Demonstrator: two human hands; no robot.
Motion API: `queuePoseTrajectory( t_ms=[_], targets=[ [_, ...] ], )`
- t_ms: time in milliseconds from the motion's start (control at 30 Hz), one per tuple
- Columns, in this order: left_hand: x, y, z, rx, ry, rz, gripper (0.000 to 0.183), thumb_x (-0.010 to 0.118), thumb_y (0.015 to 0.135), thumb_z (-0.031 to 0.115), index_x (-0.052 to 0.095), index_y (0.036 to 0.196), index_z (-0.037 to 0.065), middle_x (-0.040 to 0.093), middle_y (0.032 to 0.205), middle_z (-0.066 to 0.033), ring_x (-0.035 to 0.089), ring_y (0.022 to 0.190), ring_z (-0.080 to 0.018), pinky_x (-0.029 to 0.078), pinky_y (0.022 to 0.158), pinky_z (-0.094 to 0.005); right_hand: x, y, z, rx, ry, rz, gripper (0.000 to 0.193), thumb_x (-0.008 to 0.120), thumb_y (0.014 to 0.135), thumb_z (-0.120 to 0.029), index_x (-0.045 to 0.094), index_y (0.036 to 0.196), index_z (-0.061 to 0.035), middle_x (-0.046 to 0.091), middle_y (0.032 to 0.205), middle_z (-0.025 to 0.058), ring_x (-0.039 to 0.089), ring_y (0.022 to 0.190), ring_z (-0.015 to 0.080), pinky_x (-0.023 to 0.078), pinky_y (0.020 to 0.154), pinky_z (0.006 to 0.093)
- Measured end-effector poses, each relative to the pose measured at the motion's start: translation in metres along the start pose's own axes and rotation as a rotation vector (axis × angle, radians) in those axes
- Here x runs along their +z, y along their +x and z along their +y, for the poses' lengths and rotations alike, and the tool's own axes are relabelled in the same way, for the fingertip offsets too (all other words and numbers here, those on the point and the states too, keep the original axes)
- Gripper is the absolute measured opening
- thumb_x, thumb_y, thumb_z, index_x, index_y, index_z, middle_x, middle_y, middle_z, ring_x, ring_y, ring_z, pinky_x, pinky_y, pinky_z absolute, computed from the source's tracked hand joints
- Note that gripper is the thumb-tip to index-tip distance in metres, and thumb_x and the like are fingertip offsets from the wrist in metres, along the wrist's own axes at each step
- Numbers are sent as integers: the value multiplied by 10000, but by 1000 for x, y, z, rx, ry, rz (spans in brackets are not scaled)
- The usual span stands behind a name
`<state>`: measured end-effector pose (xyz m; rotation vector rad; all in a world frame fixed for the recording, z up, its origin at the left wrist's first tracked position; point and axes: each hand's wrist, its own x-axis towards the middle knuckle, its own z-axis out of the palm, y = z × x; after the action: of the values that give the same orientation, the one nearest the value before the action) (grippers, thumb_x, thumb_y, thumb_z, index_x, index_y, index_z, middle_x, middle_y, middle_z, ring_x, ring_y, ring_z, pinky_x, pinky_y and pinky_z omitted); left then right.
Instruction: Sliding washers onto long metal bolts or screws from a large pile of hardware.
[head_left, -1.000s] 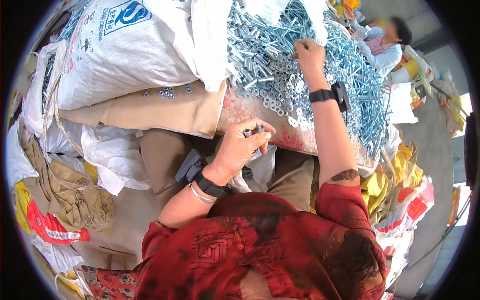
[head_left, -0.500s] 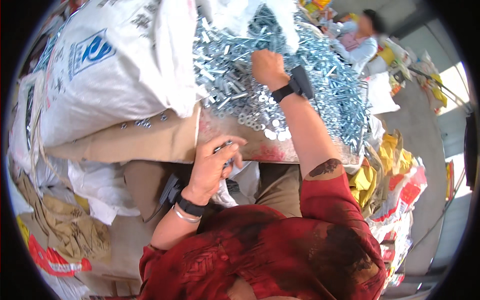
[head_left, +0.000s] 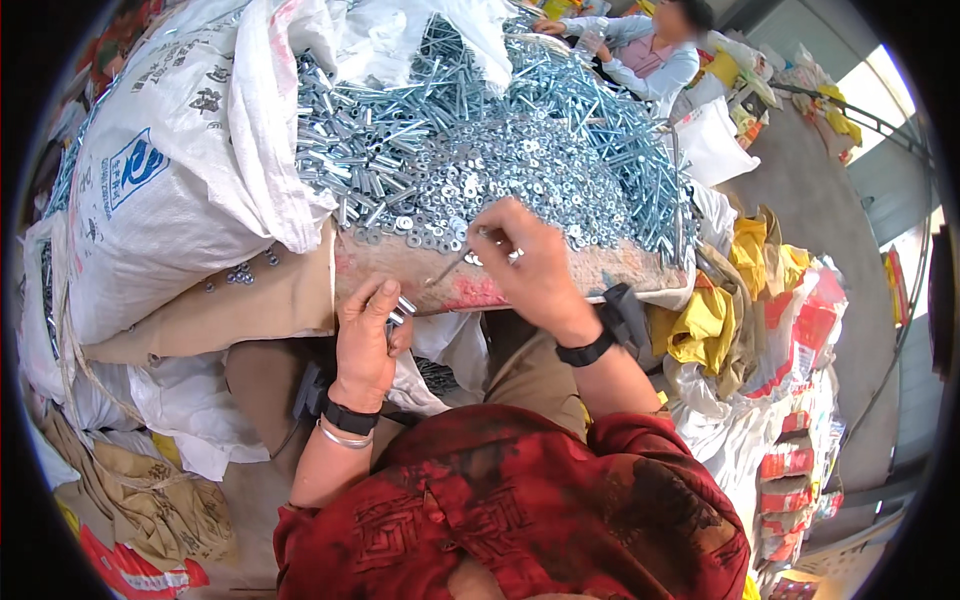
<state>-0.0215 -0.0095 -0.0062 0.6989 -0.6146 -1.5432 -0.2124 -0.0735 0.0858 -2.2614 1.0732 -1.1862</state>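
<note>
My left hand (head_left: 366,335) is closed around a few short shiny metal tubes (head_left: 402,308), whose ends stick out past the thumb near the table's front edge. In my right hand (head_left: 530,262), thumb and fingertips pinch a thin metal bolt (head_left: 450,268) that points down and left toward the left hand. Small washers (head_left: 503,250) show at those fingertips; whether they are held or lie behind cannot be made out. Just beyond lies a heap of loose washers (head_left: 530,165), with metal tubes (head_left: 345,150) to its left and long bolts (head_left: 590,95) behind and to the right.
A big white woven sack (head_left: 180,190) leans on the left of the table, with several nuts (head_left: 240,273) on the cardboard (head_left: 230,310) beside it. Across the heap sits another person (head_left: 650,50). Yellow and white bags (head_left: 705,325) crowd the right side.
My right hand has come back from the heap toward the left hand and now holds a bolt. The left hand has turned, with the tubes still in it. The view has shifted.
</note>
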Motion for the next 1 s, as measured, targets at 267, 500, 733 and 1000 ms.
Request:
queuePoseTrajectory(
  t_ms=[267, 500, 733, 1000],
  targets=[
    [-19, 2, -7, -158, -382, -53, 293, 481, 1033, 315, 599, 1064, 49, 533, 723, -51, 377, 455, -96, 300, 429, -234, -19, -32, -34, 219, 475, 196, 175, 466, 1018, -95, 567, 1055, 44, 681, 996, 189, 709, 786, 222, 591, 700, 326],
    [-18, 8, -10, -140, -518, -169, 293, 495, 1024, 306, 632, 964, 54, 650, 821, -147, 403, 445, -114, 298, 430, -237, -19, -46, -40, 153, 631, 244, 227, 445, 1045, -159, 519, 1080, 52, 675, 1012, 230, 712, 789, 250, 594, 715, 343],
    [-18, -2, -3, -93, -341, -161, 259, 547, 1006, 291, 635, 953, 54, 666, 781, -137, 436, 447, -106, 321, 416, -234, -4, -49, -45, 135, 665, 223, 225, 448, 1047, -169, 511, 1088, 44, 671, 1020, 238, 712, 791, 259, 598, 720, 363],
    [6, -10, 1, 485, 729, -59, 256, 745, 865, 122, 699, 1106, 47, 566, 725, 24, 447, 643, -46, 380, 565, -221, -15, -33, -42, 80, 594, 229, 204, 450, 1046, -156, 510, 1075, 37, 669, 992, 229, 711, 763, 260, 606, 694, 358]
  ],
)
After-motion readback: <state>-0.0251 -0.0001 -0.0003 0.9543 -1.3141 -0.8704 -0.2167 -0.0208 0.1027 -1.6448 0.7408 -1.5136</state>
